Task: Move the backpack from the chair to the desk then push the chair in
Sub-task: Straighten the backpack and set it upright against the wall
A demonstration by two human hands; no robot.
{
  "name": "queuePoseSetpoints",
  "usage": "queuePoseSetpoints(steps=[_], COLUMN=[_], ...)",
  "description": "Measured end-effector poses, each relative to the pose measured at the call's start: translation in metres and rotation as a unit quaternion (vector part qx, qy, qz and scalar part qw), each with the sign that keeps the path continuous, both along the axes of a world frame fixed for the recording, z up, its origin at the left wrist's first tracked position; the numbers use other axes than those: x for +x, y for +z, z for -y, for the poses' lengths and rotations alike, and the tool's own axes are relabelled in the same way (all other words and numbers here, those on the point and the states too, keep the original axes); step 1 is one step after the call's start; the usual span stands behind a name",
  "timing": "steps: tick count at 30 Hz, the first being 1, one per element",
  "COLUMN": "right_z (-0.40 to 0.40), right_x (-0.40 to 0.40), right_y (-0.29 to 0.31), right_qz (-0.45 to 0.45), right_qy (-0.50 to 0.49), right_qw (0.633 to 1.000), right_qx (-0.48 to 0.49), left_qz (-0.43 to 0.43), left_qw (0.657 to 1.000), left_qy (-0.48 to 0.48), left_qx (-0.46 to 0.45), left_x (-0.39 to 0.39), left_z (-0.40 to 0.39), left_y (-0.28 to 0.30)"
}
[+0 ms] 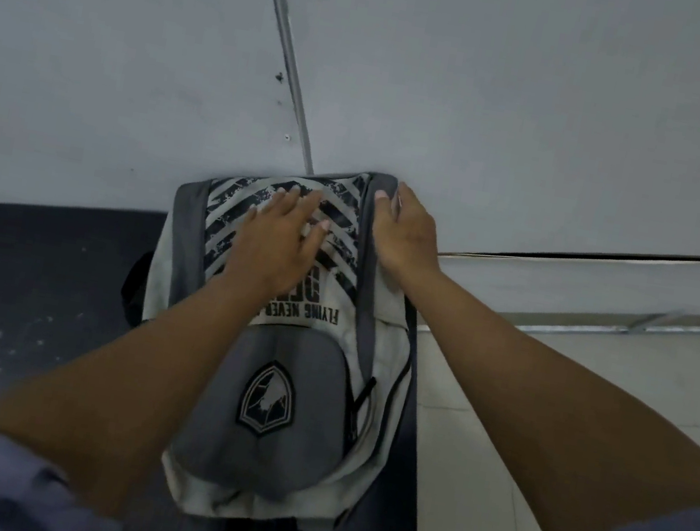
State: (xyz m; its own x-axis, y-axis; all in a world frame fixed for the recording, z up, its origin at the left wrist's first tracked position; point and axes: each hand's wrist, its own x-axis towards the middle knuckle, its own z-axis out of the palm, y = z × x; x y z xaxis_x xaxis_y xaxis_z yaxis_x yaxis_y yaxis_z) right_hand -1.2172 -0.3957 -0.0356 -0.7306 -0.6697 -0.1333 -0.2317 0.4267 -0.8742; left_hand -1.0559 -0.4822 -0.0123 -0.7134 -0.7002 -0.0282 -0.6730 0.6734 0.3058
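Already at the bench edge: backpack held in two hands

Plainly the backpack (280, 337) is the centre of things: grey and off-white, black chevrons across its front, a shield badge on the lower pocket. Its top end lies at the near edge of the grey bench (144, 45), while its lower part hangs out over dark floor. The left hand (271, 243) lies flat and open on the striped panel, likely steadying it. The right hand (407, 233) has its grip closed over the top right corner, probably to pull it further on. A metal seam strip (283, 45) runs across the bench. Pale tiled floor (500, 406) shows at right. No chair is clearly visible; nothing on the bench blocks the way.
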Motion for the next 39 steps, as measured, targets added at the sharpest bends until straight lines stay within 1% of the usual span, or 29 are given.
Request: queuePoseSetpoints(steps=[3,5,9,14,18,22,26,30,33,35,37,39], right_z=[0.002,0.008,0.021,0.048,0.075,0.094,0.115,0.132,0.133,0.133,0.133,0.128], right_x=[0.029,0.053,0.112,0.188,0.235,0.263,0.276,0.286,0.287,0.285,0.281,0.276], right_y=[0.009,0.015,0.022,0.024,0.020,0.007,-0.007,-0.019,-0.023,-0.025,-0.026,-0.026], right_qz=[-0.122,-0.164,-0.204,-0.200,-0.225,-0.239,-0.251,-0.265,-0.269,-0.253,-0.229,-0.218], right_qy=[0.024,0.043,0.068,0.089,0.105,0.117,0.113,0.094,0.077,0.076,0.071,0.073], right_qw=[0.992,0.985,0.976,0.974,0.966,0.955,0.939,0.921,0.923,0.934,0.947,0.954], right_qx=[-0.003,0.013,0.041,0.058,0.075,0.133,0.208,0.268,0.263,0.241,0.213,0.191], left_qz=[-0.025,-0.034,-0.031,-0.051,-0.060,-0.064,-0.080,-0.077,-0.084,-0.085,-0.086,-0.097], left_qw=[0.998,0.996,0.997,0.998,0.996,0.991,0.980,0.963,0.946,0.933,0.910,0.878], left_qy=[0.003,0.000,-0.005,0.015,0.065,0.101,0.142,0.175,0.192,0.211,0.235,0.259], left_qx=[-0.049,-0.078,-0.070,-0.046,0.016,0.060,0.111,0.190,0.246,0.280,0.332,0.392], left_x=[0.031,0.055,0.105,0.181,0.229,0.259,0.260,0.243,0.227,0.216,0.204,0.193], left_z=[0.023,0.035,0.052,0.078,0.104,0.122,0.134,0.145,0.154,0.159,0.163,0.167], left_y=[0.011,0.016,0.017,0.009,-0.006,-0.031,-0.056,-0.079,-0.093,-0.101,-0.108,-0.113])
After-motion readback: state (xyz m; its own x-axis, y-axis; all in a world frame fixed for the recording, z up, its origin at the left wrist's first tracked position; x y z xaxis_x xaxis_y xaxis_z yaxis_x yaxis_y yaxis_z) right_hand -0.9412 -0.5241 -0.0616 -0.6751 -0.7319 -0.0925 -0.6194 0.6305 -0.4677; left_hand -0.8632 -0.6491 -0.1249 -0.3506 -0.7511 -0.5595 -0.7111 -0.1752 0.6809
